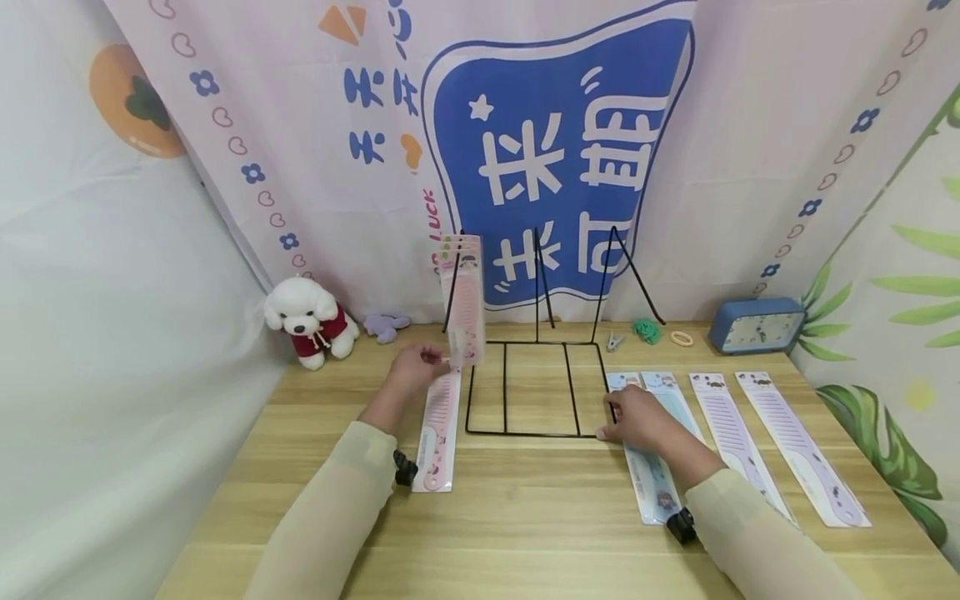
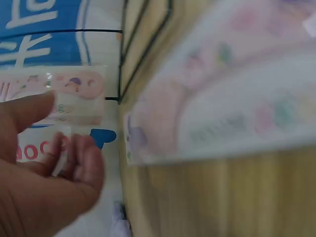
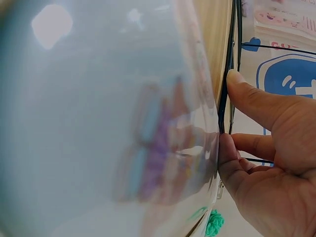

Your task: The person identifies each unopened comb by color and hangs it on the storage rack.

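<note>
From the head view I can't see the gap in the left hand (image 1: pixel 417 369); the left wrist view shows its thumb and loosely bent fingers apart, the thumb overlapping a hanging pink comb pack (image 1: pixel 468 312). Whether it touches, I can't tell. That pack hangs at the left of the black wire rack (image 1: pixel 525 434), just beside the fingertips; another pink pack (image 1: pixel 437 446) lies near the wrist. The right wrist view reveals the right hand (image 1: pixel 639 418) gripping the rack's right side wire, thumb and fingertip on it. Blue comb packs (image 1: pixel 651 483) lie beneath that hand, purple comb packs (image 1: pixel 802 454) to their right. On the backdrop (image 1: pixel 750 125) I read 未来可期, 天天开心 and a pink "LUCK", with "GO" visible from the right wrist. The packs' small print is illegible.
</note>
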Motion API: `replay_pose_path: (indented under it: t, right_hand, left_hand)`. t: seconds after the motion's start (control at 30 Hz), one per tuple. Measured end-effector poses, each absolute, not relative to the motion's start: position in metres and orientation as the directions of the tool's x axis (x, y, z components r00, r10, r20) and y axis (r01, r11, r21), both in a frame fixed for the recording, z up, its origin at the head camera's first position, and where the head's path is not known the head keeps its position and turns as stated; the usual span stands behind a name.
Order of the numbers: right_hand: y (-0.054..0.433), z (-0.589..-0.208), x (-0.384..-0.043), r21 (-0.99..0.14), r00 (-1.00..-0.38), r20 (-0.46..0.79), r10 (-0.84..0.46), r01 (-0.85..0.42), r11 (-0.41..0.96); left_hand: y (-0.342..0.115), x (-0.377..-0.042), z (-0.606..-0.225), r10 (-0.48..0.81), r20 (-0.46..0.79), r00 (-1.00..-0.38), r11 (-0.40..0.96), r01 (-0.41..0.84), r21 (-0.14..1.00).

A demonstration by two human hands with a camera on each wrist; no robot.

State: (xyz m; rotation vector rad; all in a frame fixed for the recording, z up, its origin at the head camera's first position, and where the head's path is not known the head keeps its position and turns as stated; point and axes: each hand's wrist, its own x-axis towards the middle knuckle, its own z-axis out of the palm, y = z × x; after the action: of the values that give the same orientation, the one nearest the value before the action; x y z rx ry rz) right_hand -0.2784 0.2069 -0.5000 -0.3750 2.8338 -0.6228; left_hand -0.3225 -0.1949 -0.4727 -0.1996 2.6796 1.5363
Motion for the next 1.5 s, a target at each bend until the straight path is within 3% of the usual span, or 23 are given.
replay_pose_path:
  t: [0.1,0.23,0.43,0.67,1.0,1.3,1.5]
  right_hand:
    - [0.207,-0.5,-0.279,-0.432,-0.944,-0.154,-0.292,-0.202,0.879]
    - [0.209,-0.499,-0.279,-0.431,-0.944,-0.157,-0.291,-0.2,0.88]
    - [0.21,-0.498,-0.279,-0.441,-0.944,-0.159,-0.289,-0.194,0.876]
    - [0.207,-0.5,-0.278,-0.44,-0.943,-0.17,-0.287,-0.188,0.878]
    - [0.209,-0.501,-0.278,-0.444,-0.941,-0.169,-0.294,-0.194,0.875]
    - [0.207,-0.501,-0.279,-0.439,-0.942,-0.161,-0.293,-0.197,0.876]
    - [0.207,-0.5,-0.278,-0.439,-0.942,-0.165,-0.291,-0.194,0.877]
  left_hand:
    - [-0.196,-0.307,-0.478,-0.046,-0.137,-0.99,0.758,-0.124,0.641]
    - [-0.189,-0.29,-0.487,-0.059,-0.158,-0.986,0.893,-0.123,0.433]
    - [-0.18,-0.278,-0.492,-0.098,-0.148,-0.984,0.915,-0.148,0.376]
    - [-0.202,-0.279,-0.487,-0.101,-0.155,-0.983,0.949,-0.142,0.281]
    - [-0.231,-0.284,-0.49,-0.161,-0.269,-0.95,0.891,-0.256,0.374]
    - [-0.268,-0.281,-0.492,-0.199,-0.179,-0.963,0.723,-0.268,0.637]
    - [-0.285,-0.276,-0.476,-0.217,-0.165,-0.962,0.499,-0.255,0.828]
